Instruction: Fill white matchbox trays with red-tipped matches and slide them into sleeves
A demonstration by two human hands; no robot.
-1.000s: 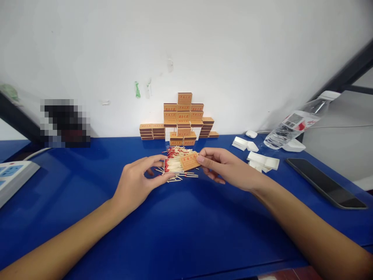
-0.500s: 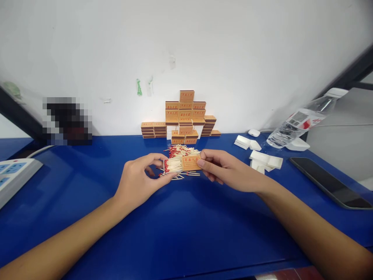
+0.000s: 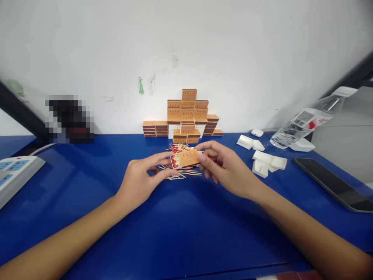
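Between my two hands is a matchbox (image 3: 189, 158), its tray of red-tipped matches poking out of the sleeve on the left. My left hand (image 3: 145, 173) is closed on the tray's left end with thumb and fingers. The sleeve's right end is pinched by the thumb and fingers of my right hand (image 3: 223, 165). Below and behind the box, loose matches (image 3: 186, 173) lie in a pile on the blue table (image 3: 180, 233). Beyond the pile, matchboxes (image 3: 187, 114) are stacked in a stepped tower against the wall.
White empty match trays (image 3: 269, 160) lie to the right, near a tilted water bottle (image 3: 309, 116) and a white earphone case (image 3: 257, 133). A phone (image 3: 332, 182) rests at the far right. On the left are a power strip (image 3: 20, 175) and a blurred dark object (image 3: 70, 120).
The tray has slid further into the sleeve, so less of the matches shows. My left hand's fingertips have moved right with the tray, and the view has shifted slightly.
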